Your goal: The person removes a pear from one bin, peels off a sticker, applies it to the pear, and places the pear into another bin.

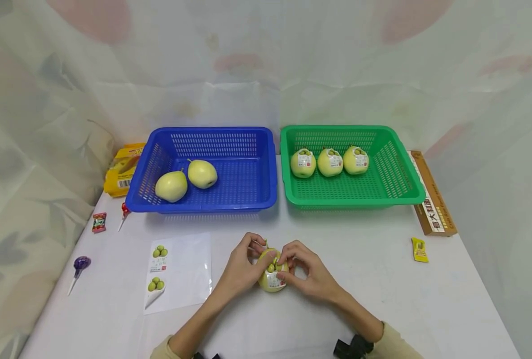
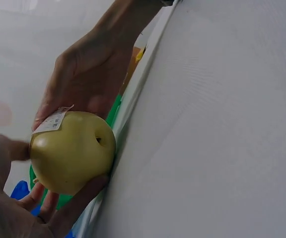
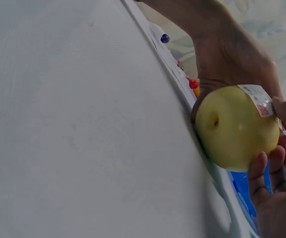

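Cradling the pear [image 1: 272, 277] on the white table [image 1: 382, 299] in front of the blue basket [image 1: 203, 169], we are gripping it with our left hand [image 1: 241, 269] while our right hand [image 1: 308, 271] is pinching its sticker [image 1: 275, 280].

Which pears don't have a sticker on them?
The two bare pears in the blue basket. The three in the green basket and the one in the hands carry labels.
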A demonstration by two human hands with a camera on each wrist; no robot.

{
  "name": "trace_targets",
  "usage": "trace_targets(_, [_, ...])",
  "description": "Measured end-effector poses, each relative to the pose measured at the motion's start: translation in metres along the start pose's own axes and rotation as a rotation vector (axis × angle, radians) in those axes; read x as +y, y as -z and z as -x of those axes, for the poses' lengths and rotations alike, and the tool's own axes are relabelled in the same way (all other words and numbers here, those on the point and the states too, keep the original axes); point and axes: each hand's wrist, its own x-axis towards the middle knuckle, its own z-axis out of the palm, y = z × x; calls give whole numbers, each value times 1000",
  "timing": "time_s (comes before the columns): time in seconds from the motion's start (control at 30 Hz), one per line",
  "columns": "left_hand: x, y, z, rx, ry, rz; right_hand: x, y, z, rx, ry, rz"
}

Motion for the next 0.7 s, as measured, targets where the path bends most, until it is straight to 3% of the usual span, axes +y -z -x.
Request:
trace_targets(0.13, [-1, 1, -1, -17, -6, 37, 1, 6, 1, -56, 12, -17])
trace_targets(0.4, [-8, 13, 2, -205, -65, -15, 3, 10, -2, -51, 64, 107])
trace_targets(0.6, [-8, 20, 2, -305, -100, -50, 3, 16, -3, -113, 39, 86])
trace_targets(0.7, [-9, 23, 1, -357, -65, 3, 0, 19, -4, -135, 17, 90])
